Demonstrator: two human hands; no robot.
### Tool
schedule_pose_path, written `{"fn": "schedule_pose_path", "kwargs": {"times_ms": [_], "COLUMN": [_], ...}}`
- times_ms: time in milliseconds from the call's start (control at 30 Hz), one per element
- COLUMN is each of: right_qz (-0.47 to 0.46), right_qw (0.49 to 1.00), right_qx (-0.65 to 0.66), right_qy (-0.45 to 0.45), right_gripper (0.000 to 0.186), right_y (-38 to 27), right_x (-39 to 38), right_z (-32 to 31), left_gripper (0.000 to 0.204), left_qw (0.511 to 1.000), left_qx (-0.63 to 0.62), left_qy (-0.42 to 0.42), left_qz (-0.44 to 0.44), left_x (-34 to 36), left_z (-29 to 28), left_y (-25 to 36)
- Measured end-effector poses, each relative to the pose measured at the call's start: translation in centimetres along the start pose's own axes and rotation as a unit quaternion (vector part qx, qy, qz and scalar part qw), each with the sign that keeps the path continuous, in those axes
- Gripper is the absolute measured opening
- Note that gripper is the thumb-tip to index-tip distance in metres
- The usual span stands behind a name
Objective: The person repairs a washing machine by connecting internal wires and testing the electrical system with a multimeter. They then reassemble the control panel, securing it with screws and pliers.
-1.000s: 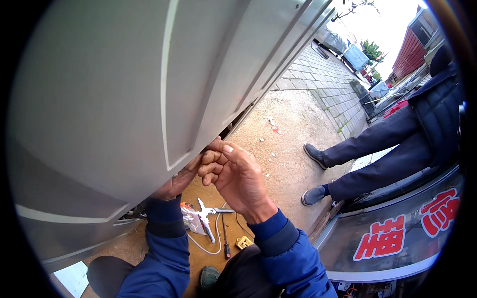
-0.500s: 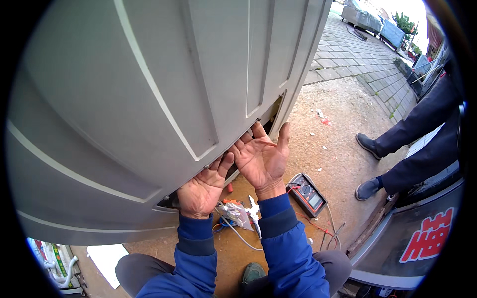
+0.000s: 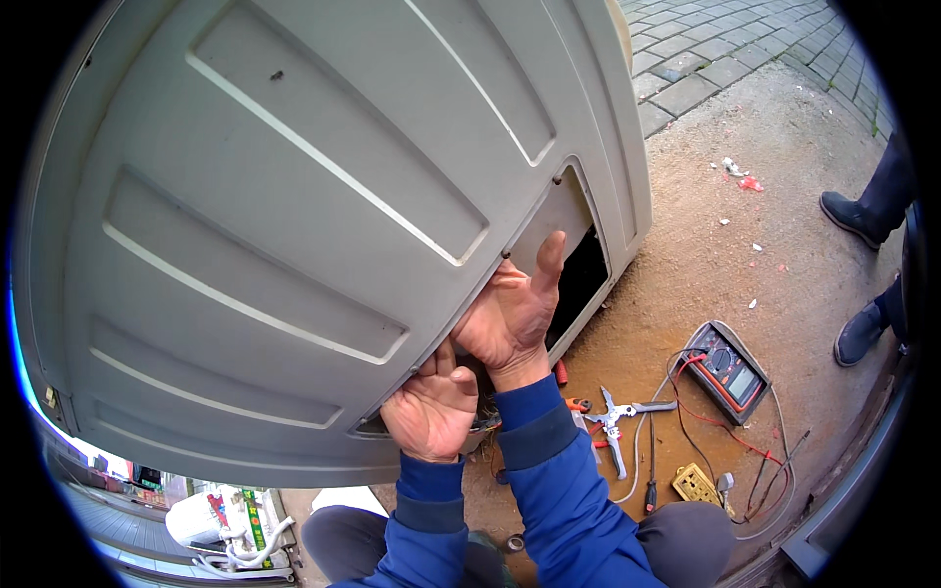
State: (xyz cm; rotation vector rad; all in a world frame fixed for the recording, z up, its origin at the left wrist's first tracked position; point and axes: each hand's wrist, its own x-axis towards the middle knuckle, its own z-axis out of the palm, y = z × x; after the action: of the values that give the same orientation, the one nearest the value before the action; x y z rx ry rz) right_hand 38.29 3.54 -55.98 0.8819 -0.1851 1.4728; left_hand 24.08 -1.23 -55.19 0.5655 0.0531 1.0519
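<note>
A large grey ribbed metal panel (image 3: 294,245) of an appliance housing leans over the ground, with an opening (image 3: 588,284) along its lower right edge. Both my hands are palm up at that edge. My left hand (image 3: 431,416) has its fingers curled against the rim, the tips partly hidden. Further up the same edge, my right hand (image 3: 508,321) hooks its fingers behind the panel, while its thumb sticks out free. Their hidden fingertips may touch something inside that I cannot make out. A screw (image 3: 506,255) sits beside my right fingers.
On the ground to the right lie a multimeter (image 3: 727,372) with leads, wire-stripping pliers (image 3: 616,421), a screwdriver (image 3: 652,480) and a yellow socket block (image 3: 694,485). Another person's shoes (image 3: 861,335) stand at the far right. White hoses (image 3: 260,544) lie at lower left.
My view has shifted, showing more of the panel's opening and the tools. Both hands stay at the panel edge, the left one's fingers now more curled.
</note>
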Motion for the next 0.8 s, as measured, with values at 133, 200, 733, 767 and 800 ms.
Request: {"fn": "schedule_pose_path", "kwargs": {"times_ms": [133, 200, 733, 767, 800], "right_qz": [-0.005, -0.010, -0.024, -0.034, -0.042], "right_qw": [0.994, 0.998, 0.974, 0.976, 0.979], "right_qx": [0.083, 0.047, 0.171, 0.167, 0.161], "right_qy": [-0.065, -0.031, -0.146, -0.136, -0.121], "right_gripper": [0.098, 0.102, 0.089, 0.086, 0.084], "right_y": [0.1, 0.2, 0.8, 1.2, 1.5], "right_x": [0.7, 0.6, 3.7, 3.7, 3.7], "right_z": [-0.6, -0.2, -3.1, -3.1, -2.9], "left_gripper": [0.042, 0.040, 0.036, 0.037, 0.038], "left_qw": [1.000, 0.999, 0.993, 0.993, 0.993], "left_qx": [0.022, 0.046, 0.083, 0.082, 0.081], "left_qy": [0.003, 0.022, 0.077, 0.079, 0.079], "left_qz": [0.001, 0.011, 0.026, 0.028, 0.031], "left_x": [0.2, -0.1, 0.6, 0.5, 0.4], "left_z": [0.4, 0.7, 1.2, 1.2, 1.1], "left_y": [-0.2, -0.2, -0.3, -0.2, 0.2]}}
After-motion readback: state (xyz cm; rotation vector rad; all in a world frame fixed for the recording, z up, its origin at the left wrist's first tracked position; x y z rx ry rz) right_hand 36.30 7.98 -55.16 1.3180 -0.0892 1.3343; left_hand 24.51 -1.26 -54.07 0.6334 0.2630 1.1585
